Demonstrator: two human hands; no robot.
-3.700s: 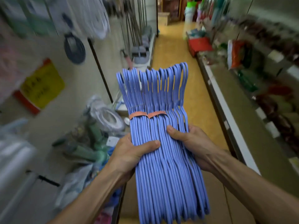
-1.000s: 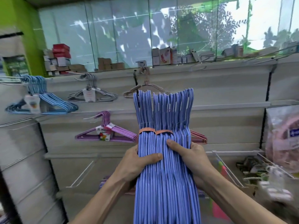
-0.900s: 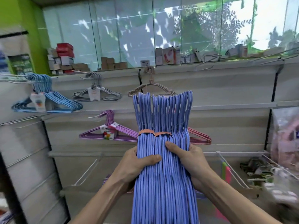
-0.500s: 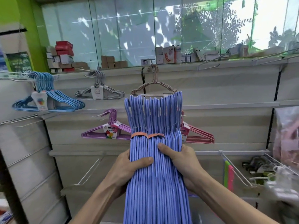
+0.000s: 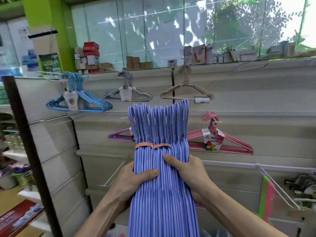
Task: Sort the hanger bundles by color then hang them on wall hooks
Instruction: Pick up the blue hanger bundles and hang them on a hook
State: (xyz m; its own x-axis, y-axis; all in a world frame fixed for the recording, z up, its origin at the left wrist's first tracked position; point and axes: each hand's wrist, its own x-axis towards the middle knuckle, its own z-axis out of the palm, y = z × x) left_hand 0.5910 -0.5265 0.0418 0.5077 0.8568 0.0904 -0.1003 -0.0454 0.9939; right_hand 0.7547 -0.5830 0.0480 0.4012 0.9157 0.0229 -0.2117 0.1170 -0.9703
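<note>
Slatted wall panels [image 5: 256,93] fill your view, hung with light blue hangers [image 5: 80,101], grey hangers [image 5: 127,94], a rose-gold hanger [image 5: 186,90] and pink hangers [image 5: 220,142]. Your left hand [image 5: 131,180] and right hand [image 5: 189,173] each keep a closed grip, thumbs in front, on the blue hanger bundle [image 5: 162,168] (orange bands [image 5: 152,145] bind it), held upright before the wall. It hides most of the purple hangers [image 5: 119,135].

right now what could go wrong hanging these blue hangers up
Both hands, left hand and right hand, grip the periwinkle hanger bundles together, so freeing one hand could let bundles slip. Their many hook ends may snag the purple hangers behind. The light blue hangers invite a colour mix-up.
</note>
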